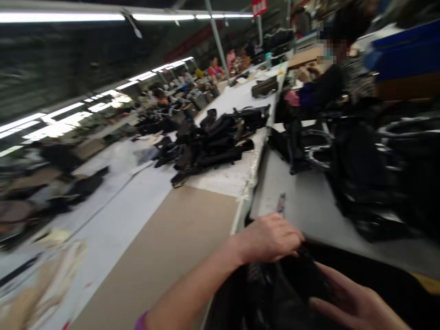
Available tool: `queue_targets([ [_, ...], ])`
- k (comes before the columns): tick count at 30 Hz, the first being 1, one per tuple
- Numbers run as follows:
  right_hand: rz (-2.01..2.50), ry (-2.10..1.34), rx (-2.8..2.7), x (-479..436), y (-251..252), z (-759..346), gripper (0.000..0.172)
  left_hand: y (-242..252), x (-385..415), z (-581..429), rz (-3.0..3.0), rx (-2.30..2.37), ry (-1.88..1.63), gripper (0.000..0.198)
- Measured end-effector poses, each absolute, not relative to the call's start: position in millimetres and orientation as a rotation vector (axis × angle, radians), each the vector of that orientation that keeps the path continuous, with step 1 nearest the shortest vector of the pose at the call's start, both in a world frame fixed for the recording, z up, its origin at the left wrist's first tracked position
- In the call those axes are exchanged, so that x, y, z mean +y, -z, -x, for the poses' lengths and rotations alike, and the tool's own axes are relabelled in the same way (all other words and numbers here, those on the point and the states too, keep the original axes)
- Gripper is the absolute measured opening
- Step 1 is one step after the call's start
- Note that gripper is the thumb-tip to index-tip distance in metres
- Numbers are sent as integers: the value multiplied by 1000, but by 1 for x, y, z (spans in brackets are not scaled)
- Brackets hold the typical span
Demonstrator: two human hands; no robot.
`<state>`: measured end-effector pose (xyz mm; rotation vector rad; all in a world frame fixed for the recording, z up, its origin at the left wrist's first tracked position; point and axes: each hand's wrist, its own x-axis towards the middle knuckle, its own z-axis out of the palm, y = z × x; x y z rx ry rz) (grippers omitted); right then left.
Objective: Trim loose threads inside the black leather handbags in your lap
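Note:
Low in the head view lies a large piece of black fabric (292, 288), soft and folded, its full shape hidden by blur and the frame's lower edge. My left hand (271, 238) reaches across from the left, fingers curled down over the fabric's upper edge. On the right, my right hand (354, 302) grips the same piece, thumb on the near side and fingers partly hidden in the folds. A slim small object (282, 202), too blurred to name, sticks up just beyond my left hand.
A grey bench (295, 197) on the right carries black bag-like pieces (357, 156). A long white table (117, 233) with a brown board (165, 247) runs along the left, bearing a heap of black pieces (213, 142). A co-worker (330, 82) sits at the upper right.

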<state>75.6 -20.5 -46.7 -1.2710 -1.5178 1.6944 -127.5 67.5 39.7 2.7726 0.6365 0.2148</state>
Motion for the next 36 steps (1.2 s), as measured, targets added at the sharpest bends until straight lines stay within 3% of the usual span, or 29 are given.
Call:
queue_targets([
  [3,1197,-1937,-1273,-21,30,-91,55,-28,76,130,-2728,554,-408,16],
  [14,1160,-1890,-1190,-23,19,-88,51,-22,67,126,-2595,630,-533,12],
  [21,1215,-1642,-1526,-17,14,-96,39,-13,56,121,-2591,792,-708,8],
  [30,1226,-1414,-1785,-16,28,-97,43,-6,57,121,-2565,835,-782,11],
  [36,1203,-1316,-1973,-11,12,-96,41,-4,59,116,-2578,884,-802,7],
])
